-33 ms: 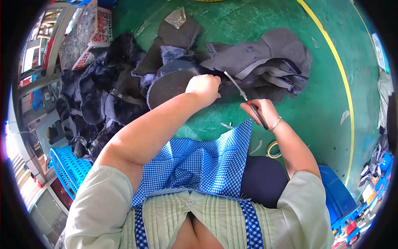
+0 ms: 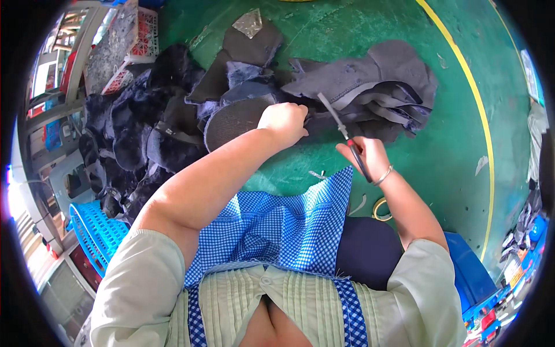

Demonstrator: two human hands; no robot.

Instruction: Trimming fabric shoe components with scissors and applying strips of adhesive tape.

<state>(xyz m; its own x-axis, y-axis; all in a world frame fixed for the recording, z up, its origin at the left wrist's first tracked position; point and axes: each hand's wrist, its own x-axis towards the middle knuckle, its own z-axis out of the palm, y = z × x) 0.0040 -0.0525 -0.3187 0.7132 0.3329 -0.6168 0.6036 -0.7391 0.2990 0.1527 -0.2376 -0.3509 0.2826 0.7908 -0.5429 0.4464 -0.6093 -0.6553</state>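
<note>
My left hand has its fingers curled closed at the right edge of a dark, ribbed, rounded fabric piece with fuzzy blue edging. The hand hides just where it grips. My right hand holds scissors with black and red handles. Their metal blades point up and to the left, over the pile of grey fabric pieces. To the left lies a heap of dark navy fuzzy pieces. A small clear plastic scrap rests on a grey piece at the back.
The green floor carries a yellow line on the right. A yellowish tape ring lies by my right knee. A blue basket stands at left, a red-and-white crate behind, and a blue bin at lower right.
The scissors have turned slightly more upright, their tip shifting a little to the right. My left hand stays in place.
</note>
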